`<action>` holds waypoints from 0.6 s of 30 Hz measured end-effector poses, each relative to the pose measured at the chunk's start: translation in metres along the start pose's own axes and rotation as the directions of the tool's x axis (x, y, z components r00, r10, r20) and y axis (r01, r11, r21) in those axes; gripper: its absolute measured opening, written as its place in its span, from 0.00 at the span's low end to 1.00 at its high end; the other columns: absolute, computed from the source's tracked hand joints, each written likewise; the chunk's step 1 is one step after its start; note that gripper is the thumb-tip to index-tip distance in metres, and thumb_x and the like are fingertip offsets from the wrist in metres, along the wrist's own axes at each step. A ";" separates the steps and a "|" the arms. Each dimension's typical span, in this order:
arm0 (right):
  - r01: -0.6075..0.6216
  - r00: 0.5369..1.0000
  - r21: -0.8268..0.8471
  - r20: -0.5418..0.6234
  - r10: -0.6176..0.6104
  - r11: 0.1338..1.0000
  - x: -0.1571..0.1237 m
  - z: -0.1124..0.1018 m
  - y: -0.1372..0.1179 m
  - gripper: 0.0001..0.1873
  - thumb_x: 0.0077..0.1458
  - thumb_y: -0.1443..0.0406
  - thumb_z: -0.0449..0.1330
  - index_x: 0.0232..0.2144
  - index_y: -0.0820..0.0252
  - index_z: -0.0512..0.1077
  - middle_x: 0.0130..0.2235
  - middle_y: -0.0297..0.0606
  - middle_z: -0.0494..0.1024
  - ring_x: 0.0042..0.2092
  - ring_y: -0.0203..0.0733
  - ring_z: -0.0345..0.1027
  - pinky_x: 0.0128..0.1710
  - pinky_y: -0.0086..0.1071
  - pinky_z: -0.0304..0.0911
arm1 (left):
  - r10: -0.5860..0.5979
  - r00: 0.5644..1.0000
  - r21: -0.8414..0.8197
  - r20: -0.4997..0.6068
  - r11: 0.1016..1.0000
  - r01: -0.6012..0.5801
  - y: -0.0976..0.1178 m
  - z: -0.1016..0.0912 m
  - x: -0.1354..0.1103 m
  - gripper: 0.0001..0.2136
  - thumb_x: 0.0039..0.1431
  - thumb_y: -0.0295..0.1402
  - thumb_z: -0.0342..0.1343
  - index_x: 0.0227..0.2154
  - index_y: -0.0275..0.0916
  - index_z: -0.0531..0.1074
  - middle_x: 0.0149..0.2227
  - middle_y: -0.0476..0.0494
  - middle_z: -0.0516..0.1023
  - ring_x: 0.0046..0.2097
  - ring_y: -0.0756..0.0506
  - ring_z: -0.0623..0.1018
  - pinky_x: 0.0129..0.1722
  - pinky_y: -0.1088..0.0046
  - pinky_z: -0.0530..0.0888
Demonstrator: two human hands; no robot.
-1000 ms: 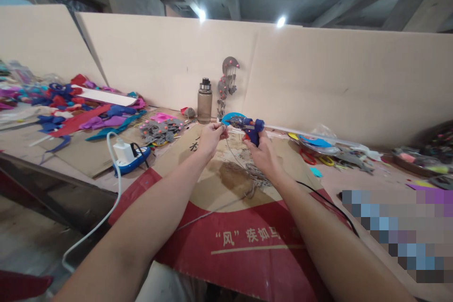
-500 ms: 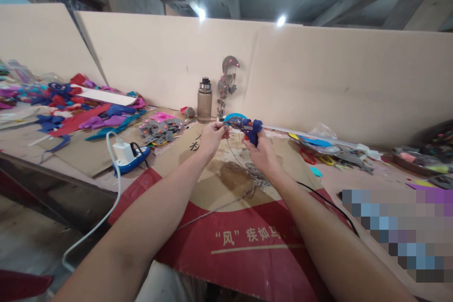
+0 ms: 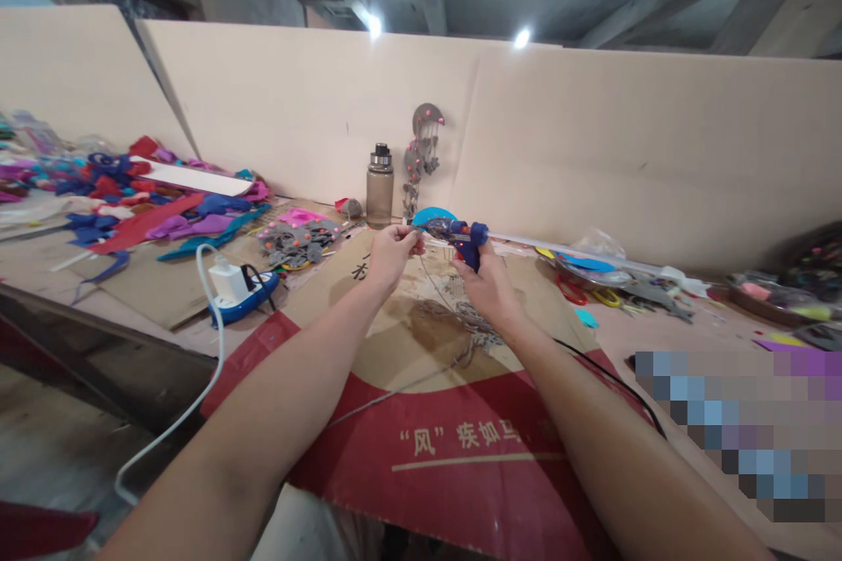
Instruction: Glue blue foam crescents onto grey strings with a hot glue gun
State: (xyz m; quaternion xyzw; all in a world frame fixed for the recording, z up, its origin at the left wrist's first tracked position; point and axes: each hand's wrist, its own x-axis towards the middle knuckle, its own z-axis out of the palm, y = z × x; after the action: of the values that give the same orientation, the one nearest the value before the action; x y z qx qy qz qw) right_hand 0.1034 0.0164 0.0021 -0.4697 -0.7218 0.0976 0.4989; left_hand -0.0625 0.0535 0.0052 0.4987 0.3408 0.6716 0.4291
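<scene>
My right hand (image 3: 485, 280) is wrapped round the handle of a blue hot glue gun (image 3: 468, 238), whose nozzle end points left. Its tip reaches up to my left hand (image 3: 396, 254), where the fingers pinch a small piece too hidden to name. From that pinch a thin grey cord (image 3: 435, 287) runs down to a loose tangle of grey yarn (image 3: 479, 326) on the cardboard. The red and tan cardboard sheet (image 3: 460, 482) lies under both hands. A black cable (image 3: 611, 372) passes beneath my right forearm.
A water bottle (image 3: 380, 193) stands by the back panel, beside a grey moon-shaped felt hanging (image 3: 427, 123). Left are felt scraps (image 3: 177, 219), grey felt pieces (image 3: 299, 241) and a blue power strip (image 3: 246, 302). Red-handled scissors (image 3: 571, 289) and a tray (image 3: 763, 294) lie right.
</scene>
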 end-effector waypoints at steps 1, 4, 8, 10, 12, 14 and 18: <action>-0.003 1.000 0.002 0.005 0.003 1.000 0.000 0.000 0.000 0.18 0.53 0.64 0.55 0.48 0.58 0.67 0.37 0.41 0.75 0.37 0.45 0.67 0.44 0.41 0.63 | 0.002 1.000 -0.003 -0.006 1.000 -0.002 0.001 0.000 0.000 0.08 0.53 0.24 0.57 0.19 0.35 0.70 0.21 0.49 0.72 0.24 0.54 0.69 0.29 0.76 0.69; -0.001 1.000 0.011 0.008 0.001 1.000 0.000 0.000 0.000 0.18 0.53 0.64 0.55 0.48 0.58 0.67 0.36 0.41 0.75 0.37 0.45 0.67 0.45 0.41 0.62 | 0.006 1.000 -0.013 -0.017 1.000 -0.006 0.002 0.000 0.000 0.08 0.53 0.23 0.57 0.20 0.34 0.70 0.21 0.48 0.72 0.24 0.53 0.70 0.30 0.76 0.70; 0.000 1.000 0.007 0.009 0.000 1.000 0.000 -0.001 -0.001 0.19 0.53 0.65 0.55 0.49 0.59 0.67 0.37 0.41 0.75 0.39 0.46 0.68 0.46 0.42 0.62 | -0.012 0.999 -0.031 -0.032 0.999 0.011 0.003 0.000 0.000 0.07 0.53 0.23 0.56 0.21 0.34 0.70 0.21 0.48 0.72 0.24 0.53 0.70 0.30 0.76 0.70; -0.008 1.000 0.004 0.018 0.008 1.000 -0.001 -0.002 -0.002 0.20 0.53 0.66 0.55 0.49 0.60 0.66 0.37 0.42 0.75 0.39 0.46 0.68 0.46 0.42 0.62 | -0.025 0.999 -0.053 -0.048 0.998 0.022 0.003 0.000 0.000 0.06 0.52 0.23 0.57 0.22 0.34 0.71 0.22 0.48 0.73 0.25 0.53 0.71 0.30 0.76 0.71; -0.023 0.999 -0.003 0.023 0.024 1.000 -0.001 -0.003 -0.004 0.20 0.53 0.65 0.55 0.49 0.61 0.66 0.38 0.43 0.76 0.38 0.47 0.68 0.46 0.43 0.62 | -0.032 0.998 -0.079 -0.055 0.997 0.028 0.002 0.000 0.001 0.05 0.52 0.23 0.57 0.23 0.33 0.71 0.23 0.48 0.74 0.25 0.54 0.71 0.30 0.76 0.71; -0.039 0.999 -0.012 0.024 0.039 0.999 -0.001 -0.004 -0.005 0.20 0.53 0.65 0.55 0.49 0.61 0.67 0.38 0.44 0.76 0.38 0.47 0.69 0.46 0.43 0.62 | -0.040 0.998 -0.115 -0.053 0.993 0.034 0.001 -0.001 0.002 0.04 0.52 0.23 0.57 0.23 0.32 0.72 0.23 0.48 0.74 0.25 0.54 0.71 0.30 0.76 0.71; -0.038 0.999 0.002 0.007 0.038 0.999 0.001 -0.002 0.001 0.21 0.53 0.64 0.55 0.50 0.58 0.66 0.41 0.44 0.77 0.42 0.48 0.69 0.48 0.42 0.62 | -0.081 0.992 -0.235 -0.099 0.970 0.055 0.000 -0.007 0.009 0.06 0.52 0.23 0.57 0.22 0.31 0.71 0.23 0.47 0.73 0.25 0.54 0.72 0.30 0.77 0.71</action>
State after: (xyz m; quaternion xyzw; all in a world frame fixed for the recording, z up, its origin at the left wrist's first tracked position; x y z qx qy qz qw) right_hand 0.1053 0.0171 0.0028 -0.4826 -0.7142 0.1097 0.4950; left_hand -0.0707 0.0613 0.0070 0.3962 0.2998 0.7176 0.4880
